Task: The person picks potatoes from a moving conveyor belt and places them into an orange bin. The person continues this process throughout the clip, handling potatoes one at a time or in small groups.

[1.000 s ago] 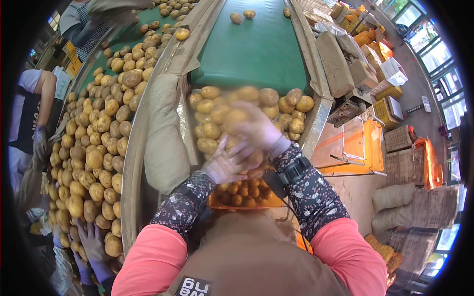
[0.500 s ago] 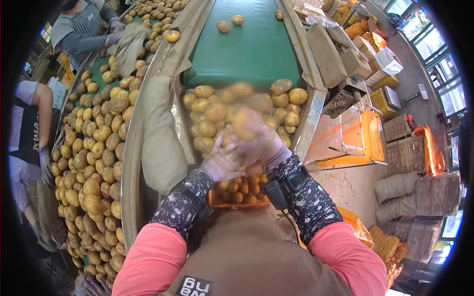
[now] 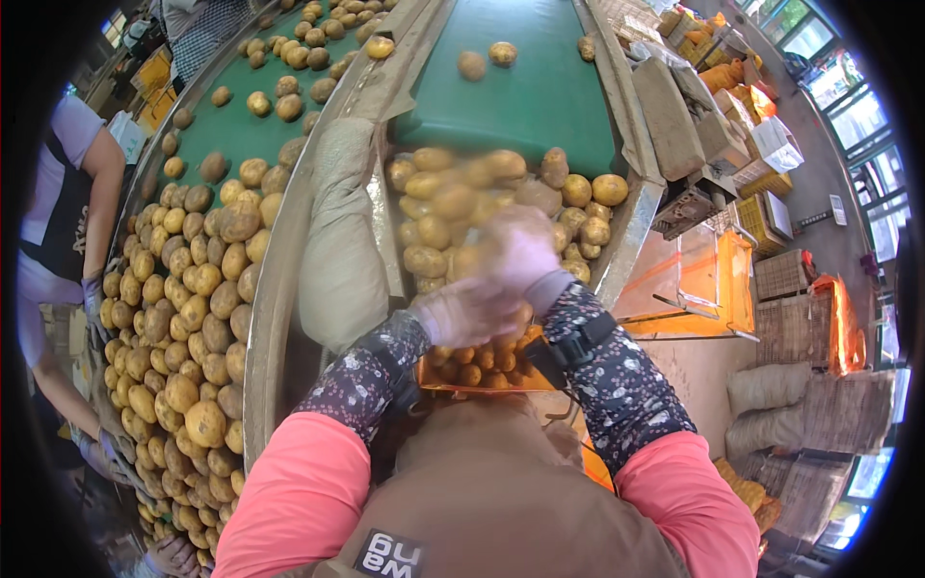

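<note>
My left hand (image 3: 461,310) and my right hand (image 3: 520,243) are close together, overlapping at the lower part of a pile of yellow-brown potatoes (image 3: 424,258). Motion smears both, so their fingers and whatever is between them are unclear. The pile lies at the near end of a green conveyor belt (image 3: 506,111), with blurred potatoes in motion above my hands. An orange container (image 3: 462,385) of smaller potatoes sits just beneath them, partly hidden by my left hand. A padded pale sack (image 3: 337,241) lies along the channel's left side.
A second belt (image 3: 226,125) on the left carries several potatoes, with co-workers (image 3: 72,202) along its far side. Metal rails (image 3: 631,241) edge my channel. To the right are an orange-lined frame (image 3: 689,289), stacked crates (image 3: 785,275) and pale sacks (image 3: 771,385).
My hands remain low over the pile, shifting slightly, with potatoes blurring around them. Potatoes on the left belt have thinned at the top; the upper co-worker has moved back toward the edge.
</note>
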`<state>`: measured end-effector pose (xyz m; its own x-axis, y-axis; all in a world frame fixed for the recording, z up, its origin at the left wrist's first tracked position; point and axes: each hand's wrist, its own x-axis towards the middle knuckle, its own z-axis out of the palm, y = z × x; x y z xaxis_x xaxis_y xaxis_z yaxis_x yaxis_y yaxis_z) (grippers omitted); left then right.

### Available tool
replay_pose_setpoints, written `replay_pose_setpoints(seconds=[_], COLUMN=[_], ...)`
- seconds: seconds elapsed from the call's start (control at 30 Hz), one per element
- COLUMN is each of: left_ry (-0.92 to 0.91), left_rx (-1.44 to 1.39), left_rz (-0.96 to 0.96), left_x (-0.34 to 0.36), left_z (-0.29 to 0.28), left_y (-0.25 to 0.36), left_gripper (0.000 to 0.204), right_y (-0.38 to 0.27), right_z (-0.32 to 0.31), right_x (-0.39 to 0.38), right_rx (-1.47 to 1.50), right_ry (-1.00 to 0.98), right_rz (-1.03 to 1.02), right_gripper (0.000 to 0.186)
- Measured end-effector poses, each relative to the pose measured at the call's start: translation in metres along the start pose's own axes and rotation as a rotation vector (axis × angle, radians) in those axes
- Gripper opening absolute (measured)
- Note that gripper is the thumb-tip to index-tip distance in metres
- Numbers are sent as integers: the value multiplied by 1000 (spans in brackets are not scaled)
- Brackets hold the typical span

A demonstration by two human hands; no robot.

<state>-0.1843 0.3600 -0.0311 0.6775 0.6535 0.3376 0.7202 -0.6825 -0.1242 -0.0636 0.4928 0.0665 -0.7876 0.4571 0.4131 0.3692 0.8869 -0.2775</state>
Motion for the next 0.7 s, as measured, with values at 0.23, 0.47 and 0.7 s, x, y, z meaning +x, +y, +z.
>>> replay_pose_setpoints(seconds=[0.23,0.47,0.7], left_ry=[-803,-616,-111], left_rx=[-541,-364,-88], left_rz=[-291,-226,-179], left_x=[11,14,-6], left_z=[-34,-36,-2], left_y=[-3,-1,6], left_gripper=[33,48,58], right_y=[-61,-27,39], right_z=[26,21,12], right_x=[20,9,6], right_rx=[67,270,-173], right_ry=[-360,-152,-93], right_rz=[142,164,467], right_gripper=[54,55,55])
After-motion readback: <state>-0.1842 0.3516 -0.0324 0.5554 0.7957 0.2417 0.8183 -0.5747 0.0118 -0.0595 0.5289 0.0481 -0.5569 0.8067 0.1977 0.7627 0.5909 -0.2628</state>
